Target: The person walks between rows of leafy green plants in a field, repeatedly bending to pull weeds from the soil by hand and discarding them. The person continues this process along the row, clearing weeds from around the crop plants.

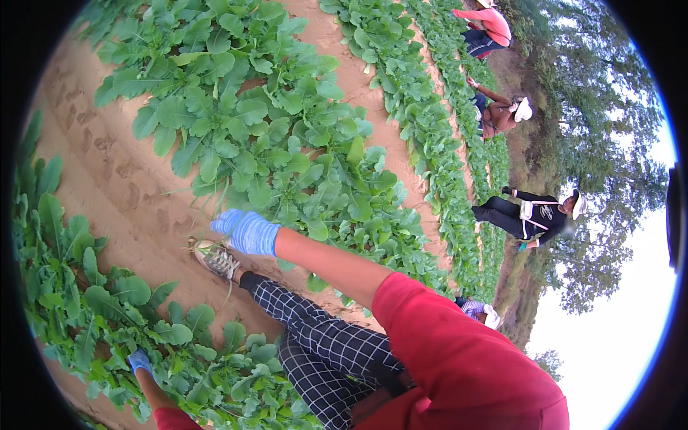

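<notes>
My right hand [244, 231], in a blue-and-white striped glove, is closed around a tuft of grass [219, 200]. Thin blades stick out above the fist, and pale stems with roots hang beside it near my shoe [215, 259]. Bare sandy soil [145, 199] lies beneath this hand, and a row of broad-leaved green plants [252, 123] is beside it. Down at the lower left, my left hand [141, 361] wears a blue glove and reaches into another row of leafy plants [161, 333]. Leaves hide its fingers, so what it touches cannot be seen.
Further crop rows [424, 134] run alongside, separated by sandy furrows [355, 80]. A person in dark clothes [537, 217] stands beyond them; several others bend or crouch among the plants. Trees [586, 134] border the field. My legs in checked trousers [322, 333] straddle part of the view.
</notes>
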`<state>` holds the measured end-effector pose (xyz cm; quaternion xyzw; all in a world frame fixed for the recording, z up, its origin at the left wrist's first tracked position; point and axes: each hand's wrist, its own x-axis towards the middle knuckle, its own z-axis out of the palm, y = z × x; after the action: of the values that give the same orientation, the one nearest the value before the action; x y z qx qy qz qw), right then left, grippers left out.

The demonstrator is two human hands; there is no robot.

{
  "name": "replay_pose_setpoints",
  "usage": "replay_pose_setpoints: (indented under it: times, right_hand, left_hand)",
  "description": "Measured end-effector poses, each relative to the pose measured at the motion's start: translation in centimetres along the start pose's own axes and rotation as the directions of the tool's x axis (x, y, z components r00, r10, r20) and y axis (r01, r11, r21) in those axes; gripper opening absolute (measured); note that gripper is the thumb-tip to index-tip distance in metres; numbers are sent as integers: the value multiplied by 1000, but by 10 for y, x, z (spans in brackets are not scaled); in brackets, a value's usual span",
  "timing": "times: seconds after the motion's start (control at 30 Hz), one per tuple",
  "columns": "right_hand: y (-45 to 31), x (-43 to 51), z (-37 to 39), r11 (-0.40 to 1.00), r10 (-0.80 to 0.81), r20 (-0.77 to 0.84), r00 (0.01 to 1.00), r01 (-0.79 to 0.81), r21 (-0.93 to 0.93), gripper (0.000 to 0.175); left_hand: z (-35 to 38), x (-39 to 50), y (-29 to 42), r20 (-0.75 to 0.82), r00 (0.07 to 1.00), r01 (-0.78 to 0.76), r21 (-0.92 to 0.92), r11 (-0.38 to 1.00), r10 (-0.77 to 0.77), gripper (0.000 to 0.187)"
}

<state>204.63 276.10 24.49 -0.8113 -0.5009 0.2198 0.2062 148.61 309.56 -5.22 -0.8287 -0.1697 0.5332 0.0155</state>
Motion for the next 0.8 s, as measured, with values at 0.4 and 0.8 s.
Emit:
replay_pose_setpoints:
  times: [0.4,0.8]
  right_hand:
    - [66,48,36,781,623,86,777,-623,-34,22]
    - [97,56,62,108,856,311,413,-731,674,23]
  left_hand:
    - [-19,-19,6,137,990,-23,49,999,16,44]
    - [-12,-38,25,-88,989,92,-276,957,-120,36]
